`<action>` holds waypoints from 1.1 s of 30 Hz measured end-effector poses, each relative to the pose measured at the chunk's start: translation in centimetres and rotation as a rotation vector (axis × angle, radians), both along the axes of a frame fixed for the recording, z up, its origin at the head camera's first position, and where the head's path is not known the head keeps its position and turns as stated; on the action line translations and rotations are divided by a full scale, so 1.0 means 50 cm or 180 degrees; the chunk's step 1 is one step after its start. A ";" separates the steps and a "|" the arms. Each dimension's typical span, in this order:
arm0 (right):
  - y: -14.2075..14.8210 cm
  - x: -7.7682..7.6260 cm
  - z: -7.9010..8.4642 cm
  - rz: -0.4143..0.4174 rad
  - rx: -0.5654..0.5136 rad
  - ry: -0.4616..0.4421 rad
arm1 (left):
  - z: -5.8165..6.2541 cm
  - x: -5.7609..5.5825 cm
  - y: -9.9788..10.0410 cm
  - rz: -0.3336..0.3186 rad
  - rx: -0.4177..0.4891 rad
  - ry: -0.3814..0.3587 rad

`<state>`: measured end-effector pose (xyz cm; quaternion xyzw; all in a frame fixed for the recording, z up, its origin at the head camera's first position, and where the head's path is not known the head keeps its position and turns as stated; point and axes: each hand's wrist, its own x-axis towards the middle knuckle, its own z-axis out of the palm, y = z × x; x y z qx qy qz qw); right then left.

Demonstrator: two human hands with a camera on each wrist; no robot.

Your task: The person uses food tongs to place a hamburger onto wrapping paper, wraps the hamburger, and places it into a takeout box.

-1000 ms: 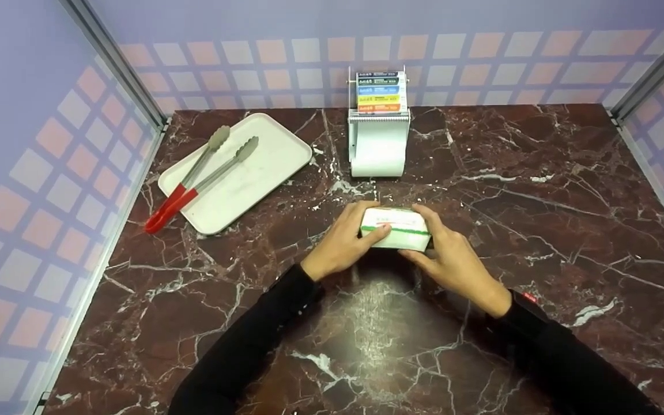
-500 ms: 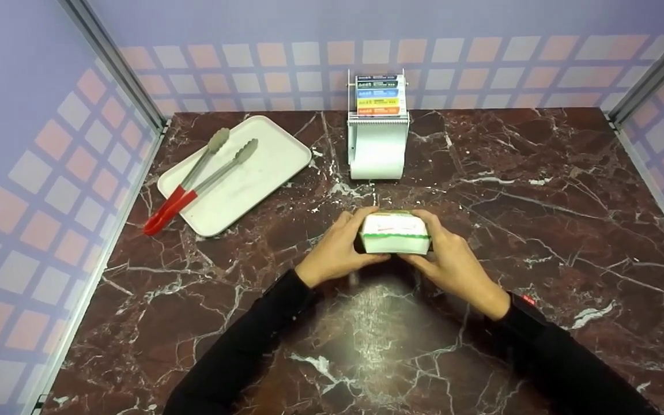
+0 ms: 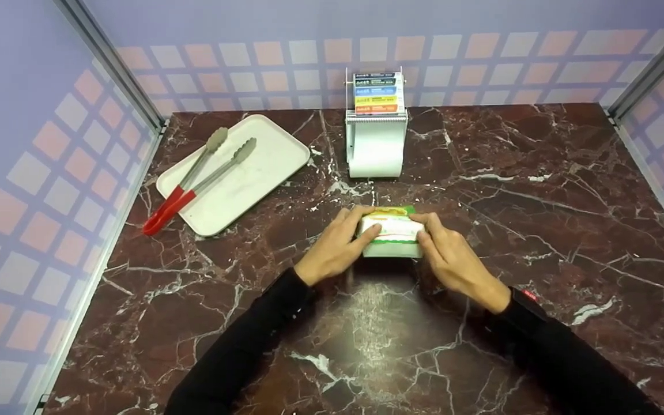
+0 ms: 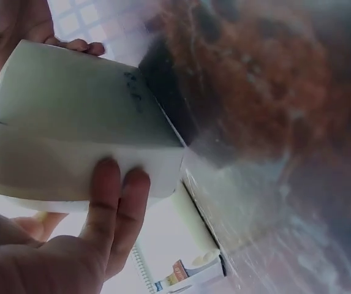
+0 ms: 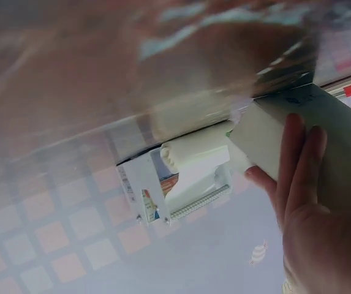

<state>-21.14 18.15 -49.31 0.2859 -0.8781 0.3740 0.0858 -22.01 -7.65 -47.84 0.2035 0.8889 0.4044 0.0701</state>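
A small white paper carton with a green band, shaped like a burger box [image 3: 392, 249], is held between both hands near the middle of the table. My left hand [image 3: 335, 245] grips its left side, thumb on the upper near face. On the right side, my right hand [image 3: 456, 259] grips it, thumb at the near right edge. Green and yellow print shows along the far part of the lid. In the left wrist view the carton's pale underside [image 4: 65, 104] bears dark handwriting, and two fingers [image 4: 105, 190] lie against a side panel. The carton's inside is hidden.
Beyond the carton stands a dispenser [image 3: 375, 147] with a white roll and several coloured boxes behind a toothed edge. Red-handled tongs [image 3: 177, 199] lie across a white tray [image 3: 263, 173] at the left. Tiled-pattern walls [image 3: 303, 55] border the dark marbled table [image 3: 539, 242].
The carton has tipped so that more of its green and yellow lid shows. Both thumbs have moved up from its lower edge onto the near face and right edge.
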 end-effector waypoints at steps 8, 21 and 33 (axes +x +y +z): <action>0.007 -0.019 0.001 -0.0124 0.0099 0.0137 | -0.003 0.001 0.012 0.0008 -0.0017 0.0005; -0.004 -0.015 -0.007 -0.0256 0.0270 -0.0345 | -0.009 -0.002 0.000 -0.0167 -0.0448 0.0140; -0.007 -0.014 -0.007 -0.0257 0.0398 -0.0316 | -0.012 -0.002 -0.002 -0.0175 -0.0685 0.0310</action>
